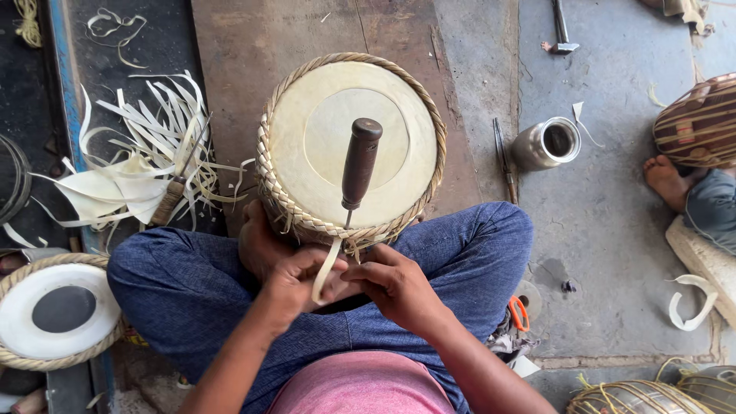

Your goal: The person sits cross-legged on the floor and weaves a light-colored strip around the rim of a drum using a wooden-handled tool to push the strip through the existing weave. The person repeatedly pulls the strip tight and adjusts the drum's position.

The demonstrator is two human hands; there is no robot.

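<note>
Forearms converge over the lap; left hand [295,280] and right hand [391,284], fingers pressed together, pinch a pale rawhide strap [327,270] hanging from the drum's [353,138] braided rim, beneath a wooden-handled awl [359,165].

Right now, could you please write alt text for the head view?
Seen from above, a seated person's left hand and right hand pull a pale strip at the woven rim of a drum between their knees. A wooden-handled tool sticks in the rim; a metal cup stands nearby.
</note>
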